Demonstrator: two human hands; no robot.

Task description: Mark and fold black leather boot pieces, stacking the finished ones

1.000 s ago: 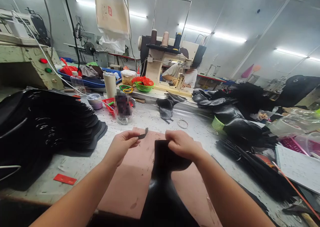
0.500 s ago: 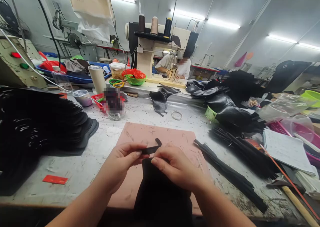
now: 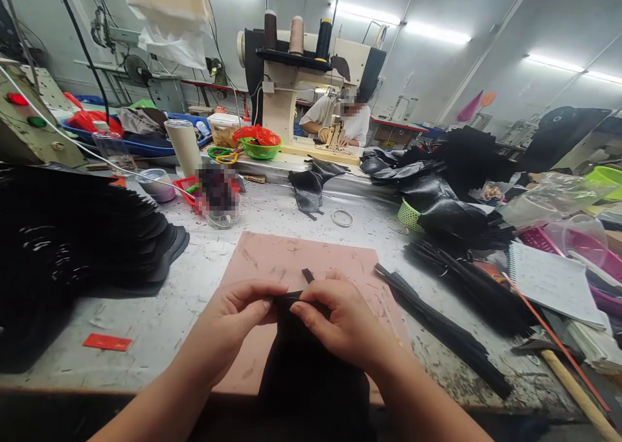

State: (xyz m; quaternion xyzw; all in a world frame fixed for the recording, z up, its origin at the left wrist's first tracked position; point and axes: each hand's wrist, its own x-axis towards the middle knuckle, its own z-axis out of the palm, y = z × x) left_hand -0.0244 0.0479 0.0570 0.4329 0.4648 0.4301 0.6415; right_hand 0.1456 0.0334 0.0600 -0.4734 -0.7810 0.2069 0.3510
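At lower centre, my left hand (image 3: 236, 311) is pinching a strip (image 3: 308, 275), my right hand (image 3: 343, 322) a probably light, supple panel (image 3: 311, 371) by its edge.

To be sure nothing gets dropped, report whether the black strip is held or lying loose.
Held: the left hand and right hand grip the black strip, one end poking out beyond them.

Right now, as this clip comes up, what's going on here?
Someone is working at a cluttered bench. The left hand pinches a narrow black strip at the top edge of a black piece, which the right hand grips, over a pink board. A stack of black pieces sits to the left; another person is visible beyond a sewing machine.
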